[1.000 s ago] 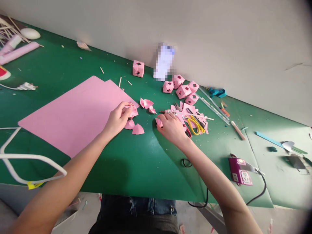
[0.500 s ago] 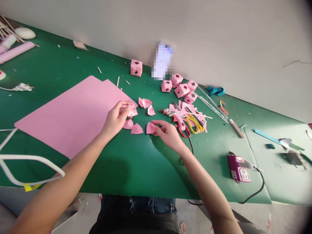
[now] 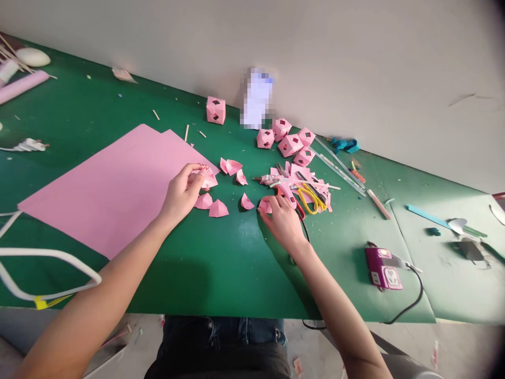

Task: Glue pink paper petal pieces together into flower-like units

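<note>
Between the thumb and fingers of my left hand point(image 3: 182, 190) is a folded pink paper piece point(image 3: 208, 179), held near the corner of a large pink paper sheet point(image 3: 118, 184). My right hand point(image 3: 284, 220) has its fingers closed around another pink paper piece point(image 3: 265, 206), partly hidden by them. A loose curved paper piece point(image 3: 247, 201) lies just left of that hand. Several more folded pieces point(image 3: 218, 208) rest below and right of my left hand. Beside my right fingers sits a pink glue gun point(image 3: 286, 192), over paper scraps and yellow-handled scissors point(image 3: 311, 202).
Pink paper polyhedra with cut-out holes point(image 3: 291, 145) stand toward the wall, near a blurred phone point(image 3: 257, 100). Clear glue sticks point(image 3: 341, 168) lie to the right. A purple power socket point(image 3: 382, 268) is at the front right. A white bent frame point(image 3: 47, 252) juts in at left.
My right hand moved left with a paper piece, released it on the table, then went back right to another piece. My left hand keeps its piece. The view shifted slightly.
</note>
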Demonstrator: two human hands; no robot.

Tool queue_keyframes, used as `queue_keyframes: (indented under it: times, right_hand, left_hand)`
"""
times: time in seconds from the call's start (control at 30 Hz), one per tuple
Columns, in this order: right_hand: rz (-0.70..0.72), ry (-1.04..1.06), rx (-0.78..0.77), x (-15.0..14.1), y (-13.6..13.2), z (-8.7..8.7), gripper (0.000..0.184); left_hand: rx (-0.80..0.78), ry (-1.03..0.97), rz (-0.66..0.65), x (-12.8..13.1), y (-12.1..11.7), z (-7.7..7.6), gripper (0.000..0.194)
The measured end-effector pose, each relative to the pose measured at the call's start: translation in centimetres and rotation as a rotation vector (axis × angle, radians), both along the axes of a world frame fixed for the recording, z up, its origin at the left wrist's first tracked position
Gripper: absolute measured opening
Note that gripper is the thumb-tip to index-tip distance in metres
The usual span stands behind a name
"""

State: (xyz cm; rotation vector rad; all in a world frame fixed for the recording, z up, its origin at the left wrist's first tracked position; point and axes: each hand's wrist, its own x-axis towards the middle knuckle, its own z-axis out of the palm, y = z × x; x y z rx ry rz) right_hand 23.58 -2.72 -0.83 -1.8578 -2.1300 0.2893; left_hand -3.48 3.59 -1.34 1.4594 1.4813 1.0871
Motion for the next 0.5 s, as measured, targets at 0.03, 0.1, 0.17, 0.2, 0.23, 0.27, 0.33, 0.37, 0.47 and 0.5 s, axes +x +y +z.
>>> queue_keyframes:
  times: [0.03, 0.1, 0.17, 0.2, 0.23, 0.27, 0.33, 0.37, 0.47, 0.5]
  right_hand:
    - [-0.035, 0.101, -0.016, 0.0, 0.1, 0.1, 0.021]
    - [-0.099, 0.401, -0.117, 0.0, 0.4, 0.4, 0.028]
    - [-0.138, 0.704, -0.287, 0.1, 0.5, 0.6, 0.036]
    - [-0.149, 0.787, -0.358, 0.1, 0.5, 0.7, 0.038]
    - [-0.153, 0.799, -0.397, 0.1, 0.5, 0.8, 0.039]
    - [-0.148, 0.743, -0.397, 0.1, 0.4, 0.9, 0.038]
    - [-0.094, 0.513, -0.298, 0.0, 0.3, 1.2, 0.035]
    - [-0.041, 0.394, -0.233, 0.0, 0.2, 1.3, 0.035]
    - [0.075, 0.154, -0.118, -0.3, 0.1, 1.9, 0.035]
    - [0.070, 0.099, -0.106, -0.4, 0.0, 2.0, 0.034]
  left_hand:
    - [0.002, 0.004, 0.005, -0.1, 0.0, 0.0, 0.035]
    - [0.007, 0.006, 0.010, -0.1, 0.0, -0.1, 0.034]
    - [0.013, 0.000, 0.005, -0.1, 0.0, 0.0, 0.034]
    - [0.016, -0.004, 0.003, 0.0, 0.0, 0.1, 0.034]
    - [0.018, -0.007, 0.000, 0.0, 0.0, 0.3, 0.034]
    - [0.017, -0.008, -0.001, 0.1, -0.1, 0.4, 0.034]
    - [0.015, -0.012, 0.000, 0.2, -0.1, 0.6, 0.033]
    - [0.014, -0.015, 0.002, 0.3, -0.1, 0.6, 0.033]
    - [0.013, -0.022, 0.013, 0.3, -0.1, 0.7, 0.032]
    - [0.012, -0.021, 0.015, 0.2, -0.1, 0.6, 0.032]
